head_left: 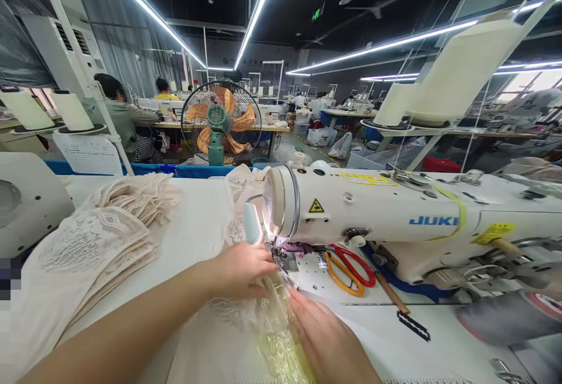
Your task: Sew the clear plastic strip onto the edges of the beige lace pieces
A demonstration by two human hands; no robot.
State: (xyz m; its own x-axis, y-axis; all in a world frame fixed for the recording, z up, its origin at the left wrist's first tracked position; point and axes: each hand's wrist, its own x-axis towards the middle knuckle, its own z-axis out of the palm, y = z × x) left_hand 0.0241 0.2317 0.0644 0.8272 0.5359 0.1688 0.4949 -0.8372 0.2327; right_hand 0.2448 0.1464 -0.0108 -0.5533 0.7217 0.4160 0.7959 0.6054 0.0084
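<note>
My left hand (248,270) is closed on cream lace fabric (228,309) beside the presser foot (278,255) of a white sewing machine (325,202); thumb and fingers pinch the cloth. My right hand (329,337) lies along the fabric's right side, fingers stretched out and close together, tips near the foot; its thumb is hidden. Between the hands runs a shiny, yellowish translucent strip (283,352). More lace cloth (239,188) lies behind the needle area, partly hidden by the machine head.
Orange- and red-handled scissors (351,273) and a wooden-handled tool with a black blade (410,321) lie right of the foot. Stacked lace pieces (96,243) sit at left. A grey thread cone (504,316) is at right. A fan (220,120) stands beyond the table.
</note>
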